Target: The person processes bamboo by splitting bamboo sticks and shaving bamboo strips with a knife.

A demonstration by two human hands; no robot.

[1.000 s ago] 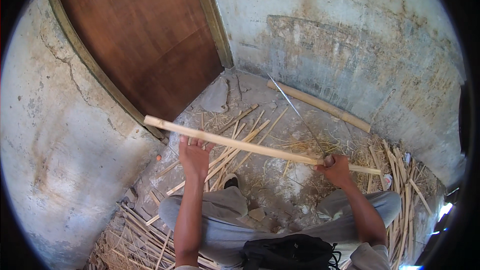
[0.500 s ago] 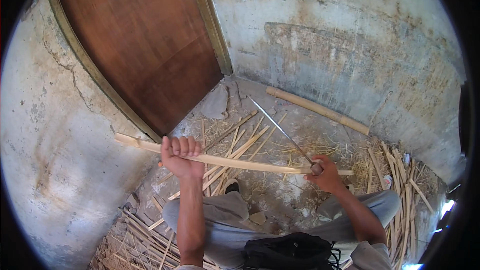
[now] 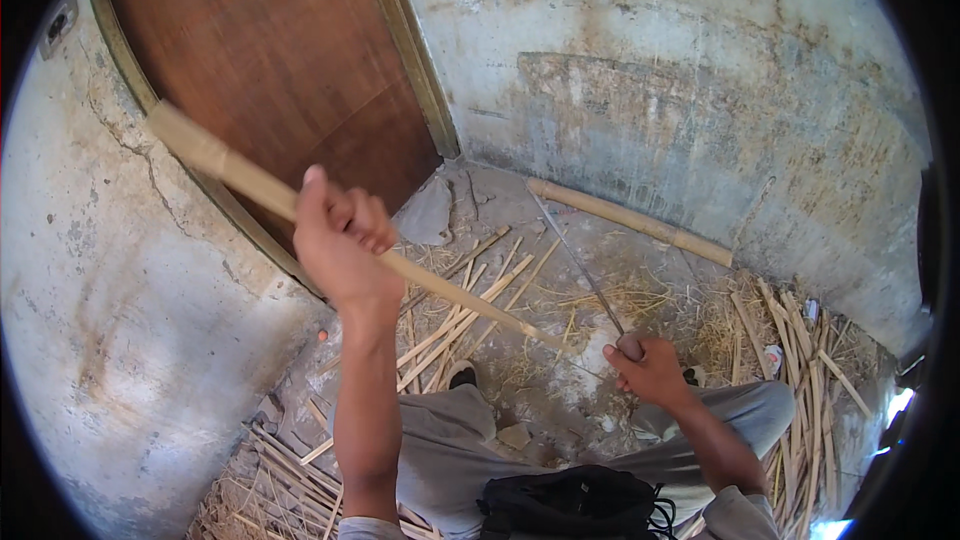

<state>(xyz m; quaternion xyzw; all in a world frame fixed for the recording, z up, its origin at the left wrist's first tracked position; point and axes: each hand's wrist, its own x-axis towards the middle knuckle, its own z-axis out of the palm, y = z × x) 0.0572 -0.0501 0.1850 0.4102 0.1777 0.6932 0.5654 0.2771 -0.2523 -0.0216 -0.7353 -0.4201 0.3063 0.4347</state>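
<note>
My left hand [image 3: 338, 235] is raised and closed around a long pale bamboo strip [image 3: 225, 168]. The strip slants from upper left, in front of the brown door, down to the floor near my right hand. My right hand [image 3: 652, 370] is low, closed on the handle of a long thin knife [image 3: 575, 255]. The blade points up and away over the floor. The lower tip of the bamboo strip ends just left of that hand.
A brown wooden door [image 3: 280, 60] stands ahead, between stained plaster walls. A thick bamboo pole [image 3: 630, 222] lies along the far wall. Split bamboo strips [image 3: 465, 315] and shavings litter the floor, with a bundle [image 3: 810, 380] at right. A black bag [image 3: 575, 505] rests on my lap.
My left hand has lifted its end of the bamboo strip up and toward the left, so the strip went from nearly level to steeply slanted. The right hand stayed low with the knife.
</note>
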